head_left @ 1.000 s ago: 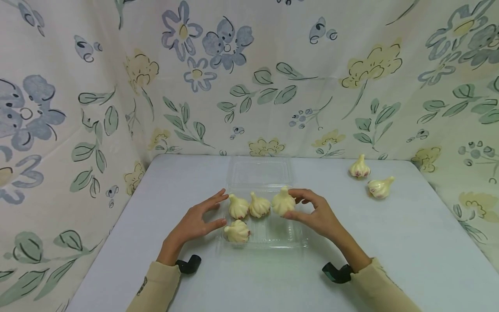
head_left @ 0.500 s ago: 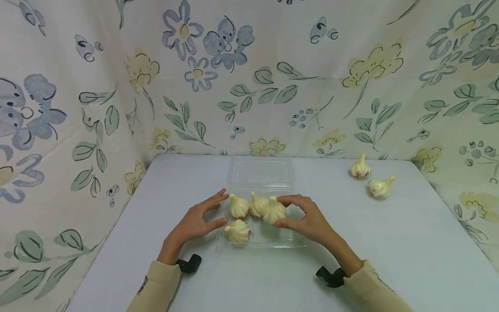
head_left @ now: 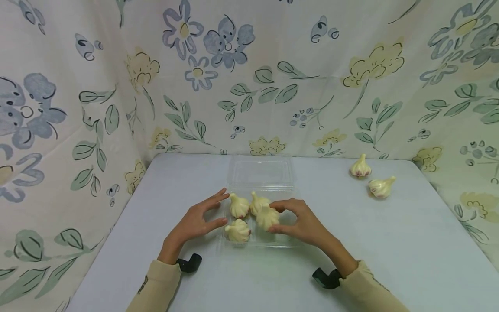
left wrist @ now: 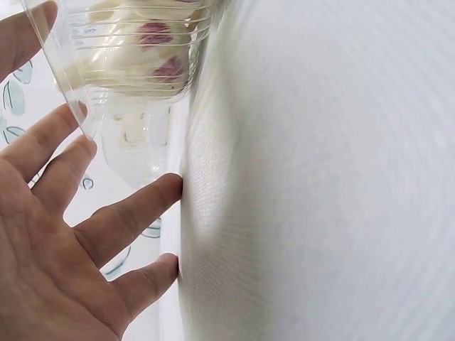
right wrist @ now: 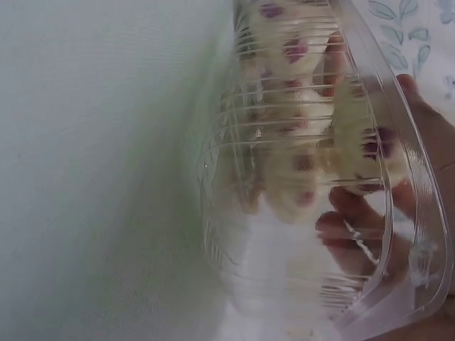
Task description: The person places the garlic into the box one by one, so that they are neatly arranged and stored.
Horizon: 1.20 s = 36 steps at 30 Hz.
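At middle of clear container (head_left: 269, 245): right hand (head_left: 300, 221) pinches garlic bulb (head_left: 267, 219) between thumb and fingers | container's left side: left hand (head_left: 196, 221), fingers spread, gripping nothing | inside container: three more bulbs (head_left: 239, 206) | well right of container: two loose bulbs (head_left: 361, 166)

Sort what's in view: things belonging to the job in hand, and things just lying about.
Part of the job:
garlic bulb, held in the right hand
three bulbs in the clear box
open lid
left hand, touching the box
two loose bulbs on the right, probably

Just there:
white table
flowered curtain
black wrist pieces
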### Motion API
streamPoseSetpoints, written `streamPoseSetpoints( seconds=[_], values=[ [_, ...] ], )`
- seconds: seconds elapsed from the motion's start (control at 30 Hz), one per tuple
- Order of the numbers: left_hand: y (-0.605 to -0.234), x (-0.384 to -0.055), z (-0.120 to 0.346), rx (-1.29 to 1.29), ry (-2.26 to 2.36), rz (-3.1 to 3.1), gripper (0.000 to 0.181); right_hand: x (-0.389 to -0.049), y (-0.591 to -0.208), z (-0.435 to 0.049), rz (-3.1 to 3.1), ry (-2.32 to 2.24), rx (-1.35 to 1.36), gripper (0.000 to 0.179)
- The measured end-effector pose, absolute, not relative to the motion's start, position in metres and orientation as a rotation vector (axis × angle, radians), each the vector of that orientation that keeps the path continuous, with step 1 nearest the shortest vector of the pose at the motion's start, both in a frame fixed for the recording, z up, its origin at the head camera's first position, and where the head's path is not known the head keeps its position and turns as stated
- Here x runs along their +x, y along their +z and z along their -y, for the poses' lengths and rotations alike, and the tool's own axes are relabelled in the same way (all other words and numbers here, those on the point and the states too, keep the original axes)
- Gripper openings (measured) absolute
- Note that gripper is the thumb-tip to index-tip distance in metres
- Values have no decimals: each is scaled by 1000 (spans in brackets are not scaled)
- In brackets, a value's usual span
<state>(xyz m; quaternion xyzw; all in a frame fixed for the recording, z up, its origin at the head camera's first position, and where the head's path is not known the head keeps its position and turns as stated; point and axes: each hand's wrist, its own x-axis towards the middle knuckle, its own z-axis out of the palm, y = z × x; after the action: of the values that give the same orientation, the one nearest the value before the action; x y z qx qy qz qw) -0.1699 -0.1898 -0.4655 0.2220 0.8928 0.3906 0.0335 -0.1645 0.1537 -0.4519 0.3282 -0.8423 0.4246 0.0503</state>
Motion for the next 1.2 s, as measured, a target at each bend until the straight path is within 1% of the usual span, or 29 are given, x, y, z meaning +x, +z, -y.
streamPoseSetpoints(
  seconds=[0.63, 1.2],
  values=[
    [-465, -170, 190, 668, 1209, -2739, 70, -163, -448, -142, 2785, 983, 1023, 58],
    [-464, -170, 189, 679, 1194, -2747, 70, -161, -449, -135, 2750, 823, 1028, 55]
  ],
)
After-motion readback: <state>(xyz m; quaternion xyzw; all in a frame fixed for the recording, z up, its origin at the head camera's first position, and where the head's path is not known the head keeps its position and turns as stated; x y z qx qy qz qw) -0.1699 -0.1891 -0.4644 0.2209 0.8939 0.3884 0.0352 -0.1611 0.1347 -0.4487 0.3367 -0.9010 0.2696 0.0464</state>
